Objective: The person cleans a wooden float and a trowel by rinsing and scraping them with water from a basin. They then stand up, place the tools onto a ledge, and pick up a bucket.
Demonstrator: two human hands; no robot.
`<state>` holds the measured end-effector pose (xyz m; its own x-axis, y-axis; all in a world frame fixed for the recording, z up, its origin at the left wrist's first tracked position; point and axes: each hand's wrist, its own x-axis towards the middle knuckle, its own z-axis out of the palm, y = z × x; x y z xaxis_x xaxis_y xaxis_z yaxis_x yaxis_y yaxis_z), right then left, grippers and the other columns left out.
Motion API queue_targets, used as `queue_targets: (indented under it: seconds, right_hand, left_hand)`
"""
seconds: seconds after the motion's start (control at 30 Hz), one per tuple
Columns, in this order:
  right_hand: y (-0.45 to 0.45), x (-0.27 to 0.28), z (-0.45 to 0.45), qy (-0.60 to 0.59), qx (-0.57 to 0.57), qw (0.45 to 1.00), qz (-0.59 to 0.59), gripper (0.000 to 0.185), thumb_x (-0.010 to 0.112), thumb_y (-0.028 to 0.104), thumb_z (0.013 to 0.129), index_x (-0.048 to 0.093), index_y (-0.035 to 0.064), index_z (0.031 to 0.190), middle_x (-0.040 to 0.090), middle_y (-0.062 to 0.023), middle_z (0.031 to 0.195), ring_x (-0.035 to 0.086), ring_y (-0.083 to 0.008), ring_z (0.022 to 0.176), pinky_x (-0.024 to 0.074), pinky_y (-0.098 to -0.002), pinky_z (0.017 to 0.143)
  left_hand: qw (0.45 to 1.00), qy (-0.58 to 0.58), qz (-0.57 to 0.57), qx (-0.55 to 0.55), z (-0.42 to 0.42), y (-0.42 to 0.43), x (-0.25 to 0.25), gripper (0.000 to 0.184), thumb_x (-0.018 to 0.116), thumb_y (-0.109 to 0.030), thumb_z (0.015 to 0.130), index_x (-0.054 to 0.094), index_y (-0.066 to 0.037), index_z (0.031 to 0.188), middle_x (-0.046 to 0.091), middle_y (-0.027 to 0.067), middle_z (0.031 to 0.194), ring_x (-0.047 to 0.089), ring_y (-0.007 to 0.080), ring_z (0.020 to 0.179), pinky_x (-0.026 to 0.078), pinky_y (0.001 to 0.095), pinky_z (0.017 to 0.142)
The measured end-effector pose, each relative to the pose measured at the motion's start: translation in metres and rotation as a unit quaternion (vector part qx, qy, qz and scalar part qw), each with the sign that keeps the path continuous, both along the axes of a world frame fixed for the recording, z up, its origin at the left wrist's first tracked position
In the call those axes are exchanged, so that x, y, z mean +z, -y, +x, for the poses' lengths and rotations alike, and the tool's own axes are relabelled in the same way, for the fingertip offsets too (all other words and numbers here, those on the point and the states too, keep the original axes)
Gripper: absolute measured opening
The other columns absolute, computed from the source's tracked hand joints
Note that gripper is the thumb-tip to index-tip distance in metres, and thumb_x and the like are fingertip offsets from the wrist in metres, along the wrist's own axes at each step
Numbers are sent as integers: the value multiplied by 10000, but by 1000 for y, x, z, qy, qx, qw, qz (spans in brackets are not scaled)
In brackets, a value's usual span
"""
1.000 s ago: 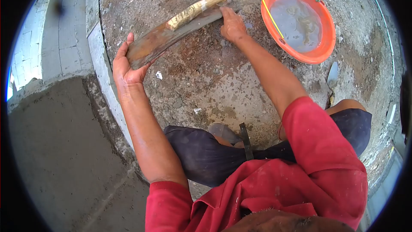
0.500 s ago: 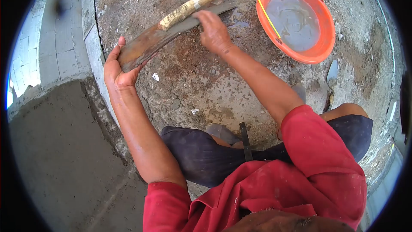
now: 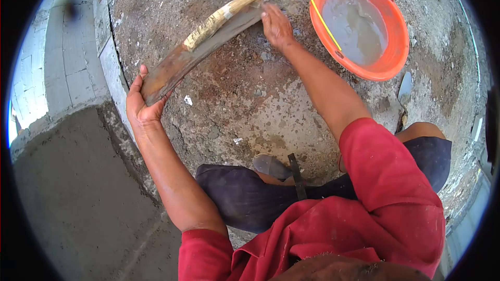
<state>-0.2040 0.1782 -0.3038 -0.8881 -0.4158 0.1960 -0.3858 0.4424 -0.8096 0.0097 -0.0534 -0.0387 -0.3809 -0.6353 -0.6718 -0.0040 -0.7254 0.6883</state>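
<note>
A long wooden plastering float [image 3: 219,36] with a pale, worn wooden handle [image 3: 221,18] along its back is held tilted above the ground. My left hand [image 3: 143,99] grips its lower left end, thumb on one side and fingers spread along the other edge. At the far right end, my right hand [image 3: 277,26] has its fingers curled against the board's wet, grey-smeared edge; the fingertips are partly hidden. The orange bucket [image 3: 398,54] of cloudy water, with a yellow handle, stands to the right of my right hand.
A trowel [image 3: 404,91] lies on the ground right of the bucket. Smooth wet cement [image 3: 78,187] covers the lower left, beside a block wall [image 3: 78,57]. Rough, stony ground [image 3: 260,104] with small white scraps lies between my arms.
My right hand has slid along the board to its far right end. The float has shifted slightly left and down, with my left hand still gripping it.
</note>
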Motion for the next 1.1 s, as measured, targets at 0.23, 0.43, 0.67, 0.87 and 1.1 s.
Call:
queue_targets:
  seconds: [0.23,0.43,0.67,0.87,1.1]
  right_hand:
    - [26,12,-15,78,10,979,189,548,444,382,975,526,-24,1333,498,-226,1406,455,-394,1331,383,-495,1105]
    - [14,-9,-7,64,-61,991,103,598,419,398,1001,475,-69,1371,432,-281,1433,399,-429,1369,346,-482,1138]
    - [62,83,101,-6,0,1000,-12,748,194,551,1053,301,-19,1523,218,-238,1632,157,-345,1540,124,-472,1257]
    - [35,38,40,-59,16,998,-16,609,247,521,1056,405,141,1504,315,-179,1612,232,-308,1527,187,-542,1226]
    - [40,31,1,134,-95,986,-4,747,269,529,1051,138,43,1603,60,-213,1673,80,-363,1549,123,-460,1254]
  left_hand:
    - [997,58,-46,-10,0,8,-6,340,385,-259,1082,617,-150,1306,526,191,1445,503,428,1320,381,659,1064]
    - [997,73,-31,5,-3,1,1,349,389,-243,1078,608,-135,1328,572,94,1409,493,363,1337,325,618,1129]
    - [996,65,-21,52,-3,6,-7,293,425,-200,1077,580,-58,1280,633,108,1272,526,380,1285,343,678,1107]
    - [991,64,48,106,20,40,-45,248,386,-189,1090,585,-42,1061,548,252,1314,516,497,1254,399,732,1047]
    - [985,80,49,142,13,30,-46,229,423,-162,1081,548,10,1168,640,144,1130,621,350,1113,404,734,1047]
